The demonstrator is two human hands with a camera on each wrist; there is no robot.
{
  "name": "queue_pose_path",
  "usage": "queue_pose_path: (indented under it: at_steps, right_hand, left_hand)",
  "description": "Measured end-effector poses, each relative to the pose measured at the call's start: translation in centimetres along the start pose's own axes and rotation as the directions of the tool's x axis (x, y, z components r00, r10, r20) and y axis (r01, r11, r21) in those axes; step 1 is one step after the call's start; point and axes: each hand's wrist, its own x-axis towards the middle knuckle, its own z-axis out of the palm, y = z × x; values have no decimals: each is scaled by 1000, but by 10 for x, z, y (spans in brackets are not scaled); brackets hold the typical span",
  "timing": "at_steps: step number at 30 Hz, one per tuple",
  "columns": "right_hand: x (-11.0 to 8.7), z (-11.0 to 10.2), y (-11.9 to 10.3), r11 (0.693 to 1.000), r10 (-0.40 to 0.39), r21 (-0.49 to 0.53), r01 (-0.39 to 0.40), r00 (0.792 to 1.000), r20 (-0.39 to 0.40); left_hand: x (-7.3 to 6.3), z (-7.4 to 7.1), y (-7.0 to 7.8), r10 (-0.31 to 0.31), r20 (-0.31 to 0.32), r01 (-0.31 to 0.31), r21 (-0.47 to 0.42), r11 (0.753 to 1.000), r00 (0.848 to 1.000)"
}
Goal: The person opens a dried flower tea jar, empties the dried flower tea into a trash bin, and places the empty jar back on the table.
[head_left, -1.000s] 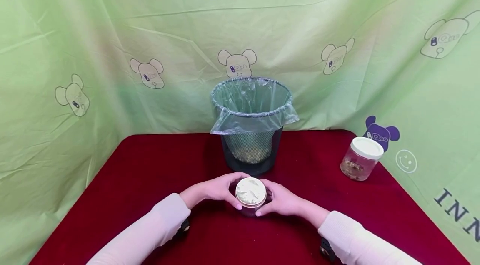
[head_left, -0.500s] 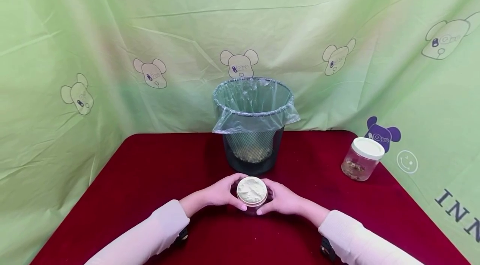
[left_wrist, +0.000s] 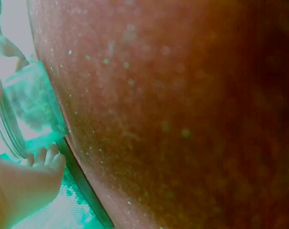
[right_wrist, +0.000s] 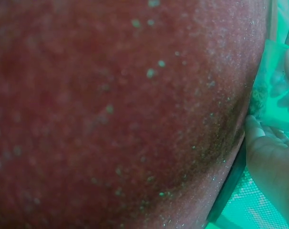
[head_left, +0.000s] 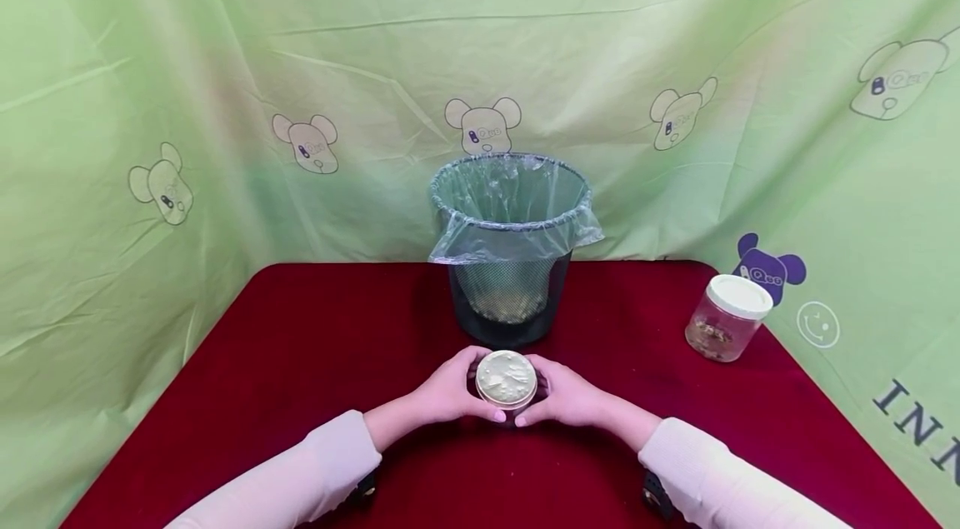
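Between both hands stands a small clear jar (head_left: 507,379) with a round, whitish, uneven top, near the middle of the table. My left hand (head_left: 453,388) grips its left side, thumb in front. From the right, my right hand (head_left: 567,397) holds it in the same way, and the thumb tips nearly meet. In the left wrist view the jar (left_wrist: 34,102) shows ridges round its neck and mottled stuff behind its clear wall. The right wrist view catches only part of the jar (right_wrist: 264,90) at the right edge. Most fingers are hidden behind it in the head view.
Just behind the hands stands a dark mesh waste bin (head_left: 510,296) lined with a clear plastic bag (head_left: 502,244). A white-lidded clear jar (head_left: 727,319) with brown bits inside sits near the right edge of the red-covered table (head_left: 330,329). A green printed curtain (head_left: 360,54) encloses the back and sides.
The look of the whitish top has shifted, from streaked to more broken and lumpy. The left thumb has slid slightly right along the jar's front. Both hands keep their hold.
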Motion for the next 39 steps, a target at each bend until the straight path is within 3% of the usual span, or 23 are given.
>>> queue_pose_path:
  at_steps: [8, 16, 21, 28, 31, 35, 39]
  right_hand:
    - [-1, -1, 3, 1000, -3, 2, 3, 1000, -3]
    - [0, -2, 3, 1000, -5, 3, 5, 1000, -5]
    - [0, -2, 2, 1000, -2, -4, 2, 1000, -4]
    - [0, -2, -2, 1000, 10, -17, -10, 1000, -3]
    - [0, -2, -2, 1000, 16, -14, -16, 1000, -3]
    - [-1, -2, -2, 1000, 20, -3, -20, 1000, -5]
    - [0, -2, -2, 1000, 19, 0, -19, 1000, -4]
  left_hand:
    - [0, 3, 3, 33, -70, -18, 206, 978, 997]
    - [-1, 2, 5, 49, -69, -30, 254, 967, 996]
    - [1, -2, 4, 29, -12, -26, 210, 977, 1000]
    - [8, -17, 4, 28, 125, -35, 56, 998, 992]
    - [13, -25, 5, 19, 219, -19, 0, 1000, 976]
    - [21, -31, 3, 31, 336, -7, -73, 997, 941]
    - [29, -33, -3, 33, 389, 10, -108, 994, 921]
